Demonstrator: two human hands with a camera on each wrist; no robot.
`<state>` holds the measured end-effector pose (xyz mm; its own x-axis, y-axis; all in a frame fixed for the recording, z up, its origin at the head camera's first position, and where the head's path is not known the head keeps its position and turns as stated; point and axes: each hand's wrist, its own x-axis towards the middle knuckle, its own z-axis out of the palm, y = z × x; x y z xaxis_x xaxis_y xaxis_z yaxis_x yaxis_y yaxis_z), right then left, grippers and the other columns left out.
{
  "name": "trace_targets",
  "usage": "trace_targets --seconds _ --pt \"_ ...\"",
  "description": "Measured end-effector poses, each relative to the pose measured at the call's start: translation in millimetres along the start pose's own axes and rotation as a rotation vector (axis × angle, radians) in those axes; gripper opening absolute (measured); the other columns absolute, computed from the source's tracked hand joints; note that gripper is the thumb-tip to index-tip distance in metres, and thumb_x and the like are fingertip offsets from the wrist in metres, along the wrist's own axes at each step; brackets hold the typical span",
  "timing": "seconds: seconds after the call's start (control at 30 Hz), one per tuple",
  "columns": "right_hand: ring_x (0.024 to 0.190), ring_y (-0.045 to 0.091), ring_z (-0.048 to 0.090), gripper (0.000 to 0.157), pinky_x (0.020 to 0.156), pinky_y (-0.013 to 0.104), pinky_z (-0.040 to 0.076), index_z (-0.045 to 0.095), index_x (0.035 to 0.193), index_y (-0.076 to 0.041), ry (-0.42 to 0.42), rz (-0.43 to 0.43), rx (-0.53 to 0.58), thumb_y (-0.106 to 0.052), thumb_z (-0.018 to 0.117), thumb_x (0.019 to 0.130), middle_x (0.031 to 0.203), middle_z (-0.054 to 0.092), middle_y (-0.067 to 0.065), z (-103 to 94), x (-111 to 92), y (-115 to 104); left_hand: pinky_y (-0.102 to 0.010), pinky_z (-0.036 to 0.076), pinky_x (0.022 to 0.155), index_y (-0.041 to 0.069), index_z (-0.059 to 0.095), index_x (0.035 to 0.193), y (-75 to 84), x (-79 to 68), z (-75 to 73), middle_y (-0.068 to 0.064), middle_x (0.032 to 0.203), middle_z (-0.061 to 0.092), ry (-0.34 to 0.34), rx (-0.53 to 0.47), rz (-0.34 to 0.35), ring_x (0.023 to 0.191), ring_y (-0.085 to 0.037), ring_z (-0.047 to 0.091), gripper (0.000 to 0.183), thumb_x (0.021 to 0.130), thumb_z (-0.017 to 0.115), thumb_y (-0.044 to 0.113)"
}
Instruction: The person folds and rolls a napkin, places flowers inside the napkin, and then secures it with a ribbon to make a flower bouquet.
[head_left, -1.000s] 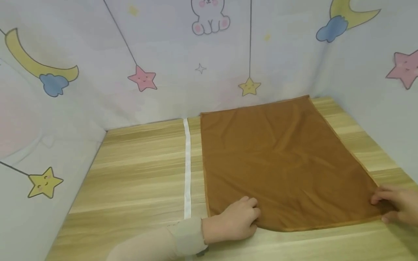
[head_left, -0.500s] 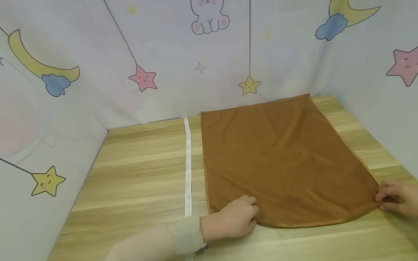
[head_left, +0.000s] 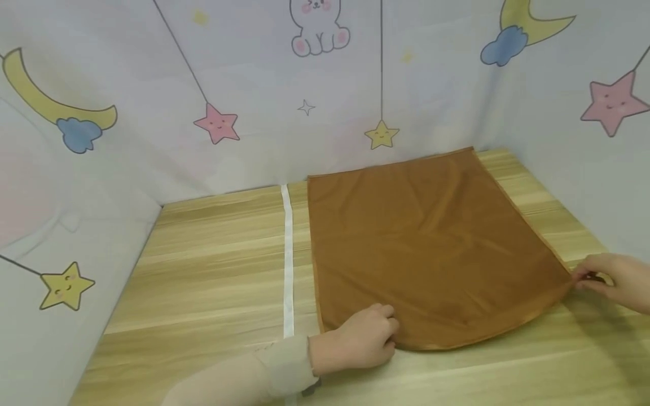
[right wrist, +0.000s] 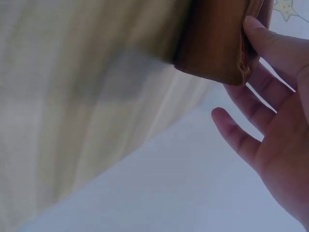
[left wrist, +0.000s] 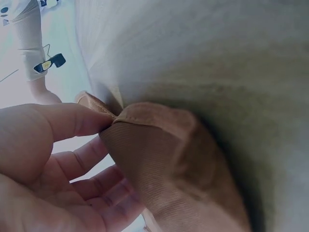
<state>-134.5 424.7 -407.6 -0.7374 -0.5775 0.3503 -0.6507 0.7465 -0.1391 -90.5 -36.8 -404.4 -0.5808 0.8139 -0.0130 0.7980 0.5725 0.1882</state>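
Observation:
A brown cloth (head_left: 431, 242) with stitched edges lies spread over the right part of the wood-grain table, lightly wrinkled. My left hand (head_left: 358, 338) pinches its near edge close to the near left corner; in the left wrist view the thumb and index finger grip the hem of the cloth (left wrist: 154, 159). At the near right corner my right hand (head_left: 616, 279) pinches the cloth and holds that corner up off the table. The right wrist view has the cloth's corner (right wrist: 217, 43) between thumb and fingers, with the little finger extended free.
A white tape strip (head_left: 288, 259) runs front to back on the table (head_left: 218, 270), left of the cloth. White fabric walls (head_left: 264, 67) printed with stars and moons stand at the back and both sides.
My right hand has lifted the near right corner and moved it away from the table's front and slightly left. The near edge now curves upward at right. My left hand stays nearly still.

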Motion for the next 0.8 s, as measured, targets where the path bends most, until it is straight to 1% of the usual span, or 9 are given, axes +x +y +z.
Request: trace_targets --seconds 0.07,0.1,0.2,0.37,0.43,0.57,0.63,0.8 --pt "0.065 -0.011 0.048 0.026 0.057 0.009 0.039 0.064 0.073 -0.016 -0.010 0.000 -0.041 -0.014 0.084 0.055 0.072 0.054 -0.027 -5.2 8.3 -1.7 -0.013 0.032 0.059 0.015 0.063 0.075 -1.2 -1.4 0.6 0.008 0.076 0.047 0.006 -0.004 0.001 0.068 -0.004 0.041 0.007 0.077 0.070 0.013" --pt "0.065 -0.011 0.048 0.027 0.057 0.009 0.040 0.064 0.073 -0.016 -0.009 0.000 -0.056 -0.014 0.083 0.054 0.071 0.054 -0.026 -7.2 12.1 -1.8 -0.013 0.033 0.060 0.015 0.063 0.075 -2.0 -2.1 1.0 0.008 0.076 0.047 0.008 -0.011 0.002 0.069 -0.004 0.041 0.008 0.078 0.070 0.013" --pt "0.065 -0.010 0.048 0.024 0.058 0.010 0.041 0.064 0.073 -0.017 -0.003 -0.022 -0.088 -0.018 0.082 0.056 0.070 0.055 -0.025 -12.5 23.4 -1.1 -0.012 0.033 0.060 0.014 0.062 0.073 -5.1 -4.4 2.7 0.008 0.076 0.048 0.020 -0.040 0.008 0.069 -0.003 0.041 0.010 0.079 0.069 0.012" --pt "0.064 -0.008 0.049 0.027 0.055 0.020 0.045 0.065 0.074 -0.018 -0.044 -0.017 -0.160 -0.009 0.084 0.056 0.069 0.057 -0.021 -18.1 41.7 -1.0 -0.011 0.032 0.061 0.014 0.062 0.071 -8.5 -8.3 3.1 0.008 0.074 0.048 0.031 -0.081 0.005 0.068 -0.003 0.041 0.012 0.081 0.069 0.011" --pt "0.064 -0.006 0.050 0.028 0.055 0.021 0.046 0.066 0.074 -0.018 -0.042 -0.011 -0.174 -0.005 0.084 0.057 0.069 0.059 -0.019 -21.0 49.7 -2.2 -0.011 0.032 0.062 0.013 0.062 0.071 -8.7 -9.0 1.8 0.008 0.073 0.048 0.032 -0.091 -0.001 0.068 -0.003 0.041 0.012 0.081 0.069 0.011" --pt "0.062 -0.003 0.050 0.023 0.055 0.023 0.046 0.067 0.074 -0.016 -0.010 0.005 -0.195 -0.002 0.082 0.063 0.068 0.061 -0.014 -28.5 67.4 -7.0 -0.010 0.031 0.062 0.012 0.065 0.074 -9.0 -9.2 0.1 0.008 0.074 0.049 0.032 -0.127 -0.015 0.069 -0.002 0.041 0.009 0.081 0.069 0.010" --pt "0.062 -0.001 0.049 0.021 0.054 0.025 0.045 0.068 0.075 -0.014 -0.007 0.029 -0.203 -0.001 0.081 0.066 0.068 0.061 -0.013 -32.5 77.7 -10.7 -0.009 0.031 0.062 0.012 0.066 0.076 -9.7 -9.9 -0.7 0.008 0.075 0.051 0.032 -0.164 -0.028 0.069 -0.001 0.041 0.007 0.082 0.068 0.009" --pt "0.064 0.011 0.053 0.017 0.056 0.029 0.045 0.070 0.080 -0.011 -0.010 0.072 -0.195 0.001 0.078 0.071 0.072 0.062 -0.008 -40.7 103.4 -19.6 -0.009 0.031 0.060 0.010 0.067 0.079 -11.6 -12.6 -2.7 0.008 0.073 0.052 0.049 -0.252 -0.059 0.068 0.000 0.040 0.005 0.083 0.069 0.008"
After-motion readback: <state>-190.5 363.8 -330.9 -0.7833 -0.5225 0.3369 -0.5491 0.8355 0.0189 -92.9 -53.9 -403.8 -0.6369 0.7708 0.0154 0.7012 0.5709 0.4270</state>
